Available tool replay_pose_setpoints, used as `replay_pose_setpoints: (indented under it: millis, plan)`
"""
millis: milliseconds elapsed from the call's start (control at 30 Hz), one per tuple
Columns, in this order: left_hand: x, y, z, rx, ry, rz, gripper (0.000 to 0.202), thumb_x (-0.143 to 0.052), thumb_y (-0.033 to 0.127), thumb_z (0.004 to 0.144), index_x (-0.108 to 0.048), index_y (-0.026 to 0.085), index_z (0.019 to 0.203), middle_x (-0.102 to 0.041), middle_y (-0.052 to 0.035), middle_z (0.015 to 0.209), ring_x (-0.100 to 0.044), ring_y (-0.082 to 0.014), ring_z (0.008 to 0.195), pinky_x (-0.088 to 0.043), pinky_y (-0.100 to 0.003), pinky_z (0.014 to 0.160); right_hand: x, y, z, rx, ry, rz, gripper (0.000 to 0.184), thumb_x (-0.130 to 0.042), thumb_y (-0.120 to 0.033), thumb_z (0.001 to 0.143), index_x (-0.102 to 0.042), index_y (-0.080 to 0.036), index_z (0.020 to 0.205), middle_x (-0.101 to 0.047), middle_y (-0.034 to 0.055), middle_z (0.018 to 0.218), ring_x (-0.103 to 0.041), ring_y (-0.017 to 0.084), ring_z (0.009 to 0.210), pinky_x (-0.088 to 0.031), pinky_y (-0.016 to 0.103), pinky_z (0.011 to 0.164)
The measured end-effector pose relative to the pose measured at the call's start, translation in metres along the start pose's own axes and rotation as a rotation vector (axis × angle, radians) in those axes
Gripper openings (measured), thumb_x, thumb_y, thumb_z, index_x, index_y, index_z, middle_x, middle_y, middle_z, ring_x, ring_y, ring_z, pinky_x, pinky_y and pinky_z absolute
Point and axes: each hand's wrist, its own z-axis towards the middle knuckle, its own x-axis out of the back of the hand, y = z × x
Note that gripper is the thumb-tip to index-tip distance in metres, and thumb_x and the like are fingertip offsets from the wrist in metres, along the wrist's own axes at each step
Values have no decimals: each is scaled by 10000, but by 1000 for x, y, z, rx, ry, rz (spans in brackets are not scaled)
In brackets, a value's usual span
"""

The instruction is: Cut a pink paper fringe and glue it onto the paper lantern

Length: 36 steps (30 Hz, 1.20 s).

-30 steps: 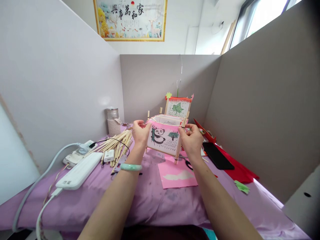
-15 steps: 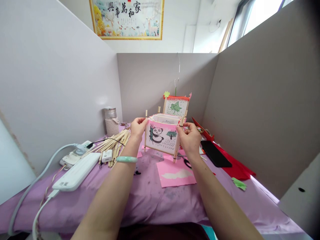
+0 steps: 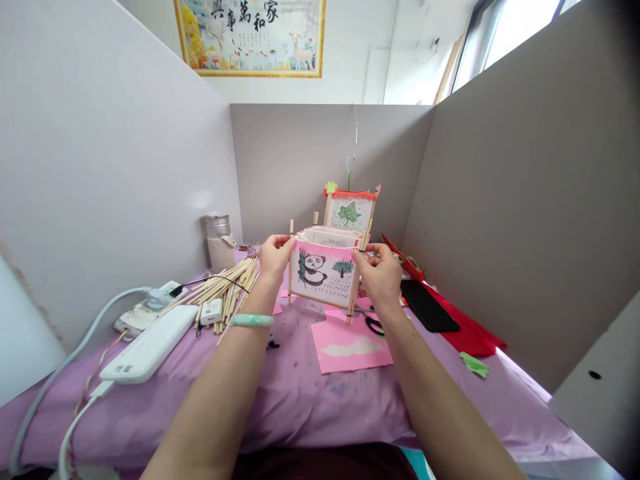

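Note:
Between my hands is a box-shaped paper lantern (image 3: 323,275) with a wooden-stick frame, held above the table. Its front panel carries a panda and a tree drawing under a pink top edge, and the top is open. My left hand (image 3: 275,259) pinches the upper left corner. At the upper right corner, my right hand (image 3: 379,270) is closed on the frame by the stick post. Behind it stands a second lantern (image 3: 350,212) with a green leaf drawing, red fringe and a wire above. Pink paper (image 3: 350,357) and black-handled scissors (image 3: 373,324) lie below.
On the left are a bundle of wooden sticks (image 3: 235,283), a white power bank (image 3: 149,343), a power strip (image 3: 136,316) with cables and a jar (image 3: 219,241). A black phone (image 3: 429,305), red material (image 3: 480,337) and a green scrap (image 3: 474,365) lie right. Grey partitions (image 3: 320,153) enclose the table.
Both hands keep their hold on the lantern, which has barely moved. The whole view has shifted slightly.

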Motion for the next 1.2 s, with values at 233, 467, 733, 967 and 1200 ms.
replay_pose_setpoints:
  millis: [233, 467, 733, 967, 1200]
  plan:
    - [5, -1, 3, -25, -11, 53, 262, -698, 301, 621, -620, 146, 816, -640, -56, 805, -587, -171, 738, -462, -297, 694, 2, 0, 2, 7, -43, 3, 262, -630, -431, 724, -597, -209, 859, -502, -71, 496, -497, 155, 500, -358, 267, 562]
    - [11, 33, -6, -442, 125, 482, 106, -625, 217, 714, -634, 200, 818, -625, -47, 885, -541, -198, 817, -410, -342, 838, 11, -1, 2, 42, -81, 16, 303, -640, -439, 726, -608, -195, 903, -514, -72, 498, -491, 150, 504, -375, 284, 598]
    - [10, 61, 3, -675, -458, 643, 103, -634, 193, 728, -707, 243, 781, -706, -52, 876, -511, -261, 990, -356, -399, 919, 29, 5, 17, 307, -15, -53, 285, -608, -448, 790, -647, -212, 945, -618, 11, 816, -574, 167, 724, -438, 303, 703]
    - [-16, 56, 4, -667, -671, 683, 120, -681, 245, 712, -734, 273, 816, -713, -51, 884, -531, -261, 983, -362, -408, 936, 22, 10, 32, 525, -153, -197, 325, -652, -417, 758, -662, -220, 1016, -633, 90, 1034, -524, 277, 1035, -396, 449, 918]
    - [-28, 51, 1, -613, -678, 523, 93, -706, 197, 678, -741, 280, 703, -696, -45, 752, -555, -249, 889, -412, -360, 858, 10, 12, 30, 502, -139, -207, 277, -640, -399, 758, -660, -215, 965, -634, 84, 1048, -504, 275, 1046, -371, 432, 937]
